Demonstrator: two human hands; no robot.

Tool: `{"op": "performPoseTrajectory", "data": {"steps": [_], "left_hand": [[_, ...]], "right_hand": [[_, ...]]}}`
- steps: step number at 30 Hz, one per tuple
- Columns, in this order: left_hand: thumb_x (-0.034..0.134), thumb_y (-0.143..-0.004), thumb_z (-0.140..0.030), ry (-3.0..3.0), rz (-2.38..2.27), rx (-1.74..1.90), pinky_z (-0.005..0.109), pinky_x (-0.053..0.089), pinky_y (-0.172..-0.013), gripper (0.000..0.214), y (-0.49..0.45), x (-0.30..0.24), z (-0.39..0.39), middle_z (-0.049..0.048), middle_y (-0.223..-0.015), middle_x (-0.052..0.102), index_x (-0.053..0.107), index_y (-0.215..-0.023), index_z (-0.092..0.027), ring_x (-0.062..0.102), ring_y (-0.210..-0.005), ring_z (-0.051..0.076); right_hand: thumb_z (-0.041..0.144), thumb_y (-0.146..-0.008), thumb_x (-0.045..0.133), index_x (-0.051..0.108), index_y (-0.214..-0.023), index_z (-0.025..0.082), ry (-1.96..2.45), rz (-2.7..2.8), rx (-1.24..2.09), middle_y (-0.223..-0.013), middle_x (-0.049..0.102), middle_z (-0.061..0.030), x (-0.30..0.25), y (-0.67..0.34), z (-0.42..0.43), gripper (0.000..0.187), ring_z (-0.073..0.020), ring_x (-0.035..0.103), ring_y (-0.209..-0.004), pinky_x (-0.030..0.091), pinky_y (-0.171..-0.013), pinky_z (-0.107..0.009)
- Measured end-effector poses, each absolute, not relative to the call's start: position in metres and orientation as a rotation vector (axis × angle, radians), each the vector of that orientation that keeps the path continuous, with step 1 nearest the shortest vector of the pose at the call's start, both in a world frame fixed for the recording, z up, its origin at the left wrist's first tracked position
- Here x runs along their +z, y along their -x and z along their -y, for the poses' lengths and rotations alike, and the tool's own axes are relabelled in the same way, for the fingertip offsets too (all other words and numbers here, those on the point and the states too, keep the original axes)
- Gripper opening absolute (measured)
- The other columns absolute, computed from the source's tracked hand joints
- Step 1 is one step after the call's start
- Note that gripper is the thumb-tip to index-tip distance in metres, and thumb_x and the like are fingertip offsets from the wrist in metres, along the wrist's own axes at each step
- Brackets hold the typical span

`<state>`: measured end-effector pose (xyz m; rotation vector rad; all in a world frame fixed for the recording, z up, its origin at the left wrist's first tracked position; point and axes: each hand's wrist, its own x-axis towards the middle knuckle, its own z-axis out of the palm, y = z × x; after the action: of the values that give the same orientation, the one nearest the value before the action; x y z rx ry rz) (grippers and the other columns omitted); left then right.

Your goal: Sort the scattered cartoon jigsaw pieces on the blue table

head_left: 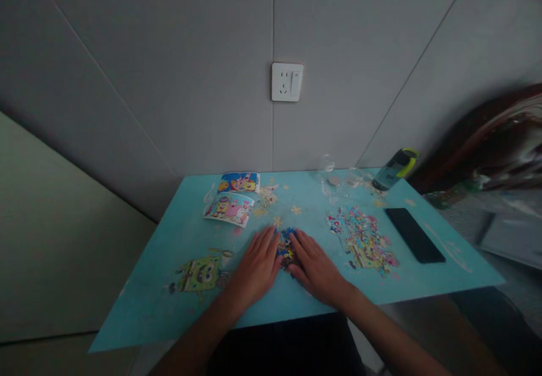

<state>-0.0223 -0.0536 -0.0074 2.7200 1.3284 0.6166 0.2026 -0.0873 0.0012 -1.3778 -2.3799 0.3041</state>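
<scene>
A small pile of blue, yellow and brown jigsaw puzzle pieces (287, 245) lies on the light-blue table (169, 240) between my hands. My left hand (261, 256) rests at the pile's left side, palm down with its fingers stretched out. On the opposite side, my right hand (317, 264) lies nearly flat, its fingertips at the pieces. Both hands touch the edges of the pile, and neither grips anything that I can see. Pieces under the fingers are hidden. To the right spreads a larger pile of multicoloured puzzle pieces (367, 237).
Two cartoon picture sheets (238, 182) (231, 209) lie at the back left. At the back right stand a water bottle (392, 171) and clear plastic packaging (334, 181). A dark phone-shaped slab (415, 235) lies at the right. A wall socket (287, 82) is above the table.
</scene>
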Motion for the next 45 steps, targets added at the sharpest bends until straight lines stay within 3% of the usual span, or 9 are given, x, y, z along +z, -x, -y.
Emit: {"op": "performPoseTrajectory", "data": {"steps": [4, 11, 21, 28, 30, 35, 38, 42, 45], "left_hand": [[0.038, -0.098, -0.024, -2.671, -1.594, 0.762, 0.055, 0.031, -0.118, 0.048, 0.067, -0.012, 0.015, 0.0147, -0.156, 0.036, 0.039, -0.146, -0.017, 0.030, -0.147, 0.031], [0.040, -0.092, -0.017, -2.728, -1.687, 0.600, 0.052, 0.038, -0.113, 0.050, 0.131, -0.035, -0.032, 0.0174, -0.147, 0.048, 0.044, -0.142, -0.014, 0.045, -0.136, 0.032], [0.049, -0.086, -0.012, -2.813, -1.696, 0.560, 0.050, 0.043, -0.107, 0.046, 0.125, -0.017, -0.038, 0.0145, -0.134, 0.061, 0.057, -0.131, -0.018, 0.057, -0.122, 0.032], [0.047, -0.092, -0.009, -3.064, -1.517, 0.807, 0.047, 0.050, -0.098, 0.047, 0.097, 0.024, -0.006, 0.0143, -0.136, 0.060, 0.053, -0.138, -0.015, 0.060, -0.118, 0.029], [0.045, -0.094, -0.008, -3.119, -1.406, 0.839, 0.047, 0.051, -0.097, 0.048, 0.077, 0.037, 0.011, 0.0149, -0.139, 0.058, 0.051, -0.141, -0.016, 0.061, -0.117, 0.029], [0.049, -0.095, -0.011, -3.175, -1.032, 0.863, 0.048, 0.047, -0.104, 0.049, 0.031, 0.045, 0.044, 0.0128, -0.146, 0.050, 0.048, -0.144, -0.019, 0.053, -0.128, 0.030], [0.053, -0.096, -0.026, -3.066, -0.942, 0.843, 0.051, 0.042, -0.111, 0.055, 0.013, 0.037, 0.052, 0.0126, -0.154, 0.040, 0.040, -0.149, -0.021, 0.043, -0.137, 0.032], [0.049, -0.097, -0.046, -2.919, -0.965, 0.623, 0.055, 0.036, -0.115, 0.067, -0.004, 0.020, 0.057, 0.0121, -0.160, 0.028, 0.027, -0.155, -0.023, 0.032, -0.145, 0.034], [0.045, -0.099, -0.047, -2.909, -0.977, 0.532, 0.059, 0.029, -0.118, 0.064, -0.012, 0.005, 0.056, 0.0094, -0.162, 0.023, 0.024, -0.156, -0.027, 0.026, -0.148, 0.033]], "right_hand": [[0.047, -0.100, 0.046, 0.026, -0.157, 0.021, 1.314, 2.466, 0.338, -0.164, 0.017, -0.0126, 0.006, -0.179, 0.078, 0.066, -0.0295, 0.015, -0.151, 0.024, -0.121, -0.054], [0.045, -0.102, 0.043, 0.038, -0.151, 0.027, 1.325, 2.385, 0.388, -0.162, 0.029, -0.0088, 0.018, -0.175, 0.075, 0.053, -0.0272, 0.022, -0.150, 0.019, -0.122, -0.054], [0.040, -0.101, 0.046, 0.053, -0.140, 0.025, 1.262, 2.024, 0.748, -0.147, 0.049, -0.0114, 0.029, -0.186, 0.078, 0.042, -0.0244, 0.048, -0.135, 0.038, -0.114, -0.044], [0.051, -0.098, 0.049, 0.029, -0.152, 0.025, 1.111, 1.502, 1.293, -0.122, 0.063, -0.0104, 0.039, -0.162, 0.045, 0.063, -0.0202, 0.063, -0.102, 0.053, -0.090, -0.040], [0.054, -0.097, 0.050, 0.032, -0.150, 0.024, 1.059, 1.389, 1.366, -0.106, 0.066, -0.0069, 0.045, -0.156, 0.041, 0.064, -0.0183, 0.062, -0.091, 0.053, -0.083, -0.037], [0.050, -0.088, 0.066, 0.050, -0.138, 0.026, 1.092, 1.311, 1.188, -0.077, 0.059, 0.0019, 0.059, -0.178, 0.040, 0.058, -0.0137, 0.054, -0.066, 0.050, -0.065, -0.029], [0.043, -0.088, 0.068, 0.036, -0.149, 0.028, 1.176, 1.294, 1.013, -0.061, 0.048, 0.0077, 0.061, -0.228, 0.032, 0.071, -0.0113, 0.044, -0.050, 0.040, -0.047, -0.023], [0.042, -0.085, 0.070, 0.013, -0.157, 0.029, 1.169, 1.283, 0.881, -0.086, 0.065, -0.0003, 0.057, -0.318, 0.004, 0.093, -0.0160, 0.061, -0.065, 0.054, -0.060, -0.031], [0.045, -0.082, 0.070, 0.017, -0.156, 0.024, 1.245, 1.346, 0.805, -0.099, 0.067, -0.0052, 0.048, -0.374, -0.016, 0.093, -0.0208, 0.066, -0.079, 0.058, -0.069, -0.037]]}}
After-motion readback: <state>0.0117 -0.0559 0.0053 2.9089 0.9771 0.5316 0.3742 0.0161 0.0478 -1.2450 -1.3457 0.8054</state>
